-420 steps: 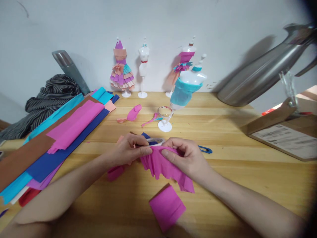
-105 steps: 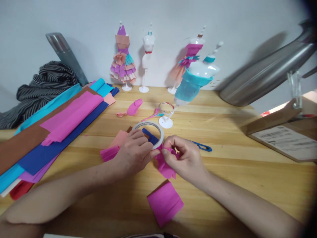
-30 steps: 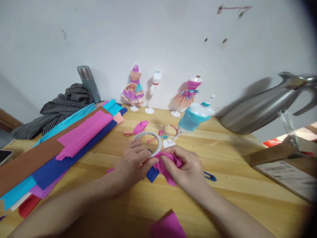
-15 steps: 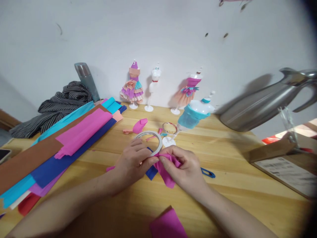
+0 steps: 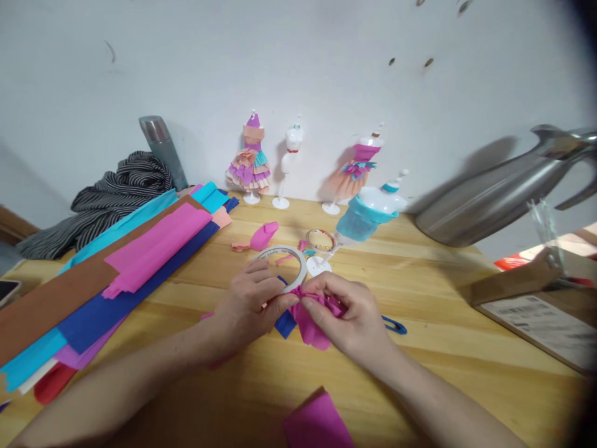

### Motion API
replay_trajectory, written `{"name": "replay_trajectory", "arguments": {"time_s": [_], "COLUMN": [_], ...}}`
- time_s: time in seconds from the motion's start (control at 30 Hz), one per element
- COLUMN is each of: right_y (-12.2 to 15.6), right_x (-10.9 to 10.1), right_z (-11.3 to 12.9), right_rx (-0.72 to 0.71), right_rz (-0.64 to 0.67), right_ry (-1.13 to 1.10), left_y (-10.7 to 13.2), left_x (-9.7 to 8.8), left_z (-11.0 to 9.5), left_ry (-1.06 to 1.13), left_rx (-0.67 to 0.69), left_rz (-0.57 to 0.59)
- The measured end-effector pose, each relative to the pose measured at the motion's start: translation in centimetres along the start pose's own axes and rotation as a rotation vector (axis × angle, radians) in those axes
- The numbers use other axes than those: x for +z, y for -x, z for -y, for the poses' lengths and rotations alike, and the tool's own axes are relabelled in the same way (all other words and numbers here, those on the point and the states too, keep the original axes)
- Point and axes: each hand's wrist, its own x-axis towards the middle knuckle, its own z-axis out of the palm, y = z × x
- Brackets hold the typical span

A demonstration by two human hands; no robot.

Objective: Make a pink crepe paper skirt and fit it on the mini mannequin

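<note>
My left hand [image 5: 254, 298] is closed around a roll of white tape [image 5: 302, 267], its thumb and fingertips meeting near the ring's lower edge. Beside it, my right hand [image 5: 352, 314] pinches a gathered piece of magenta crepe paper [image 5: 311, 328] between thumb and forefinger. The paper's bunched top touches the tape roll and lies right at my left thumb. Beneath both hands a dark blue piece [image 5: 285, 325] rests on the table, partly covered. Just behind them stands a small mannequin [image 5: 364, 219] wrapped in turquoise paper, tilted to the right in view.
Long strips of coloured crepe paper [image 5: 88, 274] are piled at left, before a striped cloth [image 5: 124, 180] and a flask [image 5: 163, 149]. Several dressed mannequins [image 5: 253, 158] line the wall. A steel jug [image 5: 471, 193] and cardboard box [image 5: 508, 283] stand right. Folded magenta paper [image 5: 319, 423] lies in front.
The magenta crepe paper is bunched slightly more at its top, and its lower edge has risen a little. Both hands stay in nearly the same place.
</note>
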Motion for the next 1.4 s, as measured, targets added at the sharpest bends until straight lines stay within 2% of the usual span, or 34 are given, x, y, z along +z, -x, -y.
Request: {"name": "replay_trajectory", "arguments": {"time_s": [0.23,0.37,0.53,0.63,0.8,0.9,1.0,1.1,1.2,1.4], "right_y": [-0.05,-0.02,0.03,-0.05,0.01,0.06,0.1,0.18,0.23,0.29], "right_x": [-0.42,-0.33,-0.41,-0.5,-0.3,-0.31,-0.53,-0.72,-0.75,-0.75], "right_z": [0.36,0.22,0.28,0.37,0.16,0.07,0.14,0.2,0.2,0.3], "right_rx": [-0.13,-0.109,-0.15,-0.142,0.0,0.029,-0.028,-0.102,-0.089,-0.146], "right_rz": [-0.151,-0.084,0.073,0.048,-0.015,0.04,0.133,0.074,0.001,-0.002], "right_ry": [0.254,0.207,0.121,0.126,0.088,0.03,0.029,0.118,0.134,0.218], "left_y": [-0.38,-0.26,-0.14,-0.17,-0.24,-0.22,-0.18,-0.21,-0.28,-0.31], "left_x": [-0.25,-0.19,-0.1,-0.16,-0.37,-0.41,-0.42,-0.49,-0.62,-0.81], "left_z": [0.05,0.28,0.46,0.46,0.37,0.34,0.36,0.38,0.41,0.48], "left_ry": [-0.014,-0.039,-0.047,-0.027,-0.024,-0.035,-0.041,-0.037,-0.048,-0.044], "left_rx": [0.013,0.02,0.049,0.074,0.089,0.098,0.099,0.097,0.093,0.092], "left_rz": [-0.032,-0.028,-0.005,0.008,0.027,0.034,0.045,0.041,0.043,0.048]}}
